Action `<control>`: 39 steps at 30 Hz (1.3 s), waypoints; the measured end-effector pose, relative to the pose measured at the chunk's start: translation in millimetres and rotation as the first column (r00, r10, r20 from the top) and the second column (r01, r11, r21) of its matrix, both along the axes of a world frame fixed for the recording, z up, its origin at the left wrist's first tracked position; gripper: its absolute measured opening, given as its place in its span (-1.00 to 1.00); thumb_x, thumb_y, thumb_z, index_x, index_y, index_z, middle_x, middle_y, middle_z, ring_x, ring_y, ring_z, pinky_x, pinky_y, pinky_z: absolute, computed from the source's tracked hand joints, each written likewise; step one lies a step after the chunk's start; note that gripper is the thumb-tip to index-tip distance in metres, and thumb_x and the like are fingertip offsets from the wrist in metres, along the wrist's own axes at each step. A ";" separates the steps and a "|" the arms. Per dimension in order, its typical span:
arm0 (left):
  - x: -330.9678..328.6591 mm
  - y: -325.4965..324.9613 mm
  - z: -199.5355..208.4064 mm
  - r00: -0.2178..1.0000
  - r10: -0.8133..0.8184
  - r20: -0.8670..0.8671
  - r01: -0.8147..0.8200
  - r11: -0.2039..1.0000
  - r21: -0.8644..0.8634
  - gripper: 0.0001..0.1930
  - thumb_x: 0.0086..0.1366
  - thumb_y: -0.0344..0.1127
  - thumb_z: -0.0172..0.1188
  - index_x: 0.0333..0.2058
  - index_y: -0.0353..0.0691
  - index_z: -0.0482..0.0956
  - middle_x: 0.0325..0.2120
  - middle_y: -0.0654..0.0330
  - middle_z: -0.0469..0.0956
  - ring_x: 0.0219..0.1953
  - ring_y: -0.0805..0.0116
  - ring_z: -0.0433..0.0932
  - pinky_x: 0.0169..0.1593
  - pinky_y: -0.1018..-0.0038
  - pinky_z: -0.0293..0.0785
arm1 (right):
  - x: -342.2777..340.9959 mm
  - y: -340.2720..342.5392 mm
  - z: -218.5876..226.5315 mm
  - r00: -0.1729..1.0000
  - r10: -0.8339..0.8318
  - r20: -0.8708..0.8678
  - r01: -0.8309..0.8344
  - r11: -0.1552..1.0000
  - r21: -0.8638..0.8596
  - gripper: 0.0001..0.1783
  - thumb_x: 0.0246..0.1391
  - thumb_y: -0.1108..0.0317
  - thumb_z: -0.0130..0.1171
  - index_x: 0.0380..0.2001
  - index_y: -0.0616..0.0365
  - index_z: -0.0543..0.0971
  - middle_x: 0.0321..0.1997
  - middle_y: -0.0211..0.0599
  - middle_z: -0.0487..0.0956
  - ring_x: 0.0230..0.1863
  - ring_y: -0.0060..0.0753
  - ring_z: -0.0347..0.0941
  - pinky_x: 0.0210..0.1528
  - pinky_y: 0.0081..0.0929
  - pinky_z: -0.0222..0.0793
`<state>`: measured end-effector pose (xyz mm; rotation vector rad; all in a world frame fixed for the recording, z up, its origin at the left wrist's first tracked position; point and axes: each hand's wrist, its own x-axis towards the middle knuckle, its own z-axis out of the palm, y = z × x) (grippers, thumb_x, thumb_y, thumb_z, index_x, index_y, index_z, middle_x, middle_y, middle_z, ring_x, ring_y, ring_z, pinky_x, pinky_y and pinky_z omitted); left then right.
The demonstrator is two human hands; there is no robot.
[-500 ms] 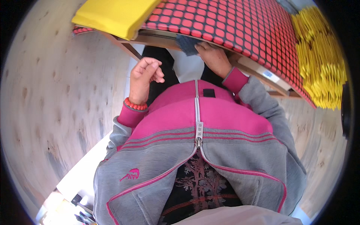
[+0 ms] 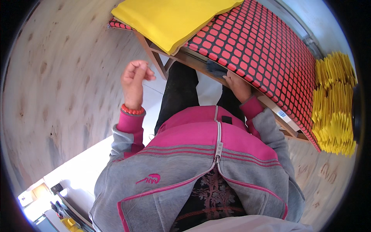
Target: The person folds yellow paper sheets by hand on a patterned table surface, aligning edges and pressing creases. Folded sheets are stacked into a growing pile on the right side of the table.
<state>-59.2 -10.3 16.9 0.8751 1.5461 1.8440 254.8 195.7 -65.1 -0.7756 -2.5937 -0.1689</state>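
My right hand (image 2: 238,86) reaches under the near edge of a table covered with a red-and-black checked cloth (image 2: 247,42). Its fingers close on a dark blue cloth (image 2: 215,69), which is partly tucked into the gap below the tabletop; the rest of that cloth is hidden. Held up in the air to the left, my left hand (image 2: 133,82) is loosely closed, fingers curled toward the thumb, with nothing visible in it. A red bead bracelet (image 2: 132,110) circles that wrist. Past it, a yellow sheet-like stack (image 2: 174,21) lies on the table's left end.
Folded yellow pieces (image 2: 334,112) stand in rows at the table's right end. A white box (image 2: 281,113) sits on the shelf under the tabletop. Wooden table legs (image 2: 154,58) rise ahead of my knees. A wood-patterned surface (image 2: 65,89) spans the left side.
The view has shifted, so the table sits lower and farther right. The blue cloth shows less and lies deeper under the tabletop, my right hand with it. My left hand stays raised and curled.
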 end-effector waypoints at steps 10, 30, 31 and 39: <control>-43.0 48.9 71.9 0.721 -0.058 -0.691 0.234 0.958 0.163 -0.81 0.48 -0.46 0.08 -0.06 -0.27 0.65 -0.17 0.30 0.69 -0.10 0.49 0.60 0.12 0.53 0.44 | -27.2 -58.5 130.8 0.765 0.644 -0.010 -0.617 0.728 -0.301 -0.89 0.06 0.33 0.23 -0.33 0.01 0.53 -0.27 -0.37 0.53 -0.40 -0.21 0.51 -0.33 -0.31 0.49; -94.2 103.2 61.2 0.751 -0.487 -0.446 0.526 0.850 -0.043 -0.79 0.47 -0.49 0.09 -0.01 -0.38 0.60 -0.12 0.17 0.70 -0.04 0.48 0.61 0.08 0.53 0.51 | -181.7 14.6 190.8 0.617 0.777 -0.125 -0.778 0.578 -0.247 -0.76 0.09 0.37 0.34 -0.16 0.08 0.61 -0.05 -0.28 0.64 -0.03 -0.20 0.60 0.00 -0.39 0.53; -95.8 103.1 60.1 0.749 -0.492 -0.444 0.528 0.848 -0.048 -0.79 0.47 -0.49 0.09 0.01 -0.39 0.60 -0.11 0.16 0.70 -0.03 0.47 0.61 0.09 0.53 0.51 | -181.5 15.6 189.7 0.621 0.772 -0.135 -0.773 0.574 -0.269 -0.77 0.09 0.37 0.34 -0.16 0.09 0.61 -0.06 -0.28 0.64 -0.04 -0.19 0.60 0.00 -0.39 0.54; -111.9 100.1 66.9 0.723 -0.644 -0.250 0.655 0.754 -0.048 -0.75 0.44 -0.51 0.13 0.05 -0.38 0.58 -0.05 0.14 0.68 0.09 0.38 0.58 0.21 0.42 0.43 | -187.8 29.3 180.3 0.614 0.701 -0.363 -0.779 0.466 -0.419 -0.87 0.17 0.46 0.30 -0.21 0.18 0.63 -0.13 -0.18 0.65 -0.11 -0.19 0.62 -0.05 -0.42 0.51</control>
